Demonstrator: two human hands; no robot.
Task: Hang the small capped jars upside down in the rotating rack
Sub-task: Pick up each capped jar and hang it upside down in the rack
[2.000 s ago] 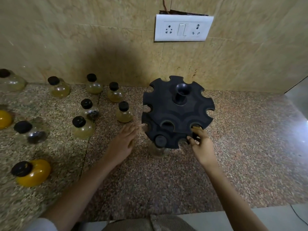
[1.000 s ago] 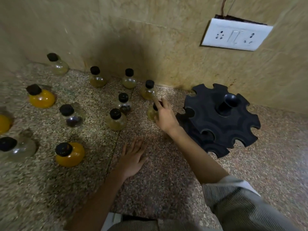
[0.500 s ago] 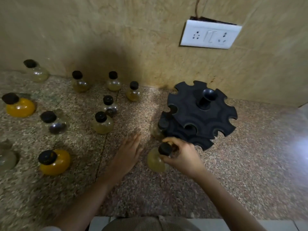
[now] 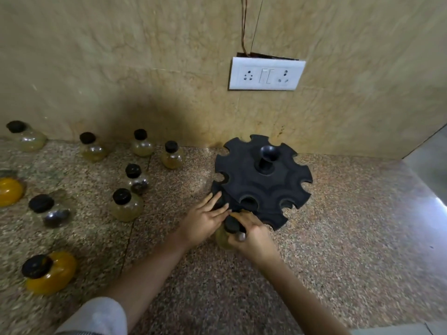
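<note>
A black two-tier rotating rack (image 4: 263,180) with notched edges stands on the speckled counter near the wall. At its front left edge my right hand (image 4: 251,234) grips a small jar (image 4: 223,238) with a black cap and yellowish contents, cap up beside the lower tier. My left hand (image 4: 205,218) rests its fingertips on the lower tier's rim, touching the rack right beside that jar. Several more black-capped jars stand to the left, such as a pale one (image 4: 125,205) and an orange one (image 4: 48,272).
A white socket plate (image 4: 266,73) with wires above it is on the tan wall behind the rack. The counter (image 4: 338,250) ends at a lower grey surface (image 4: 430,170) on the right. Jars crowd the left half.
My right hand reached left, picked up a jar and carried it to the rack's front edge. My left hand moved from the counter onto the rack's lower tier.
</note>
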